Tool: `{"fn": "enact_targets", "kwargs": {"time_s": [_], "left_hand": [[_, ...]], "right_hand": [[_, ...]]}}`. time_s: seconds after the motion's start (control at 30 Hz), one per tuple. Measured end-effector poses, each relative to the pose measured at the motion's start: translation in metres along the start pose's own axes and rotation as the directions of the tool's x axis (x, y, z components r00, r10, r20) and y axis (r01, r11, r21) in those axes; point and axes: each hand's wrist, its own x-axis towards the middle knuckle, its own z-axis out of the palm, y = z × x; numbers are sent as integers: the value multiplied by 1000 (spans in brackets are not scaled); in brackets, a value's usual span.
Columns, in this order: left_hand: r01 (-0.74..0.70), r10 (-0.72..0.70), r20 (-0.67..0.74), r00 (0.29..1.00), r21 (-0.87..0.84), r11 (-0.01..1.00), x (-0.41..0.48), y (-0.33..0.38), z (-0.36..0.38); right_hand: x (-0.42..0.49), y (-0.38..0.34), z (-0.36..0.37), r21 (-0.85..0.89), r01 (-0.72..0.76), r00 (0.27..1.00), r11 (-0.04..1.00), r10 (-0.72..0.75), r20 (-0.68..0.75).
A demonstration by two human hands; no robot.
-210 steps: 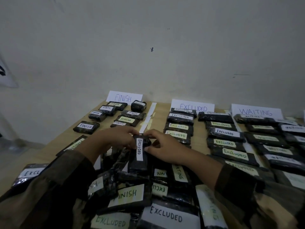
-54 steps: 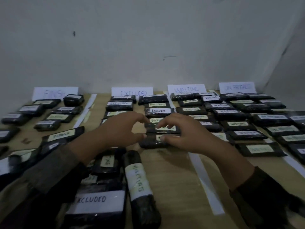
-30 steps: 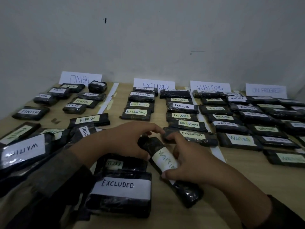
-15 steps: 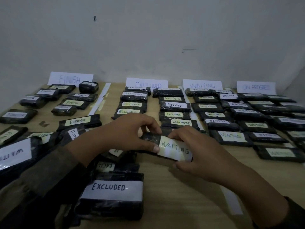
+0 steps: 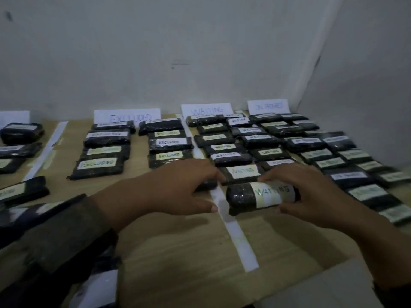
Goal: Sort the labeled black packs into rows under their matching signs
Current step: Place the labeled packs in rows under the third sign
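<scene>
A black pack labelled WAITING (image 5: 260, 197) lies at the near end of the left WAITING row, just right of a white tape strip (image 5: 234, 232). My right hand (image 5: 311, 192) pinches its right end, thumb on the near edge and fingers on the far edge. My left hand (image 5: 178, 187) curves beside its left end; the thumb is a little apart from the pack. Signs stand along the wall: EXCLUDED (image 5: 126, 116), WAITING (image 5: 205, 110), ON PROGRESS (image 5: 268, 106). Rows of matching packs lie under each.
At the far left are a cut-off white sign (image 5: 13, 117), a few packs and another tape strip (image 5: 46, 150). Unsorted packs lie at the lower left (image 5: 22, 192). The wooden table's front edge (image 5: 311, 278) runs at the lower right.
Both hands carried the WAITING pack to the right, across the tape strip, and set it down at the near end of the WAITING row. The view swung right.
</scene>
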Motion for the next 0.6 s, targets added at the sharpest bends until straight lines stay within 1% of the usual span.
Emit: {"fn": "enact_targets", "kwargs": {"time_s": [0.17, 0.33, 0.43, 0.6], "left_hand": [[-93, 92, 56, 994, 9, 996, 36, 26, 17], [-157, 155, 77, 985, 13, 988, 59, 43, 31], [-179, 177, 96, 980, 11, 984, 66, 47, 39], [-208, 205, 143, 968, 6, 978, 68, 51, 50]], "right_hand": [[-31, 46, -1, 41, -106, 994, 994, 105, 23], [-50, 78, 6, 81, -207, 978, 975, 203, 55], [-56, 86, 8, 110, -229, 972, 967, 220, 89], [-56, 85, 6, 106, -219, 967, 970, 201, 158]]}}
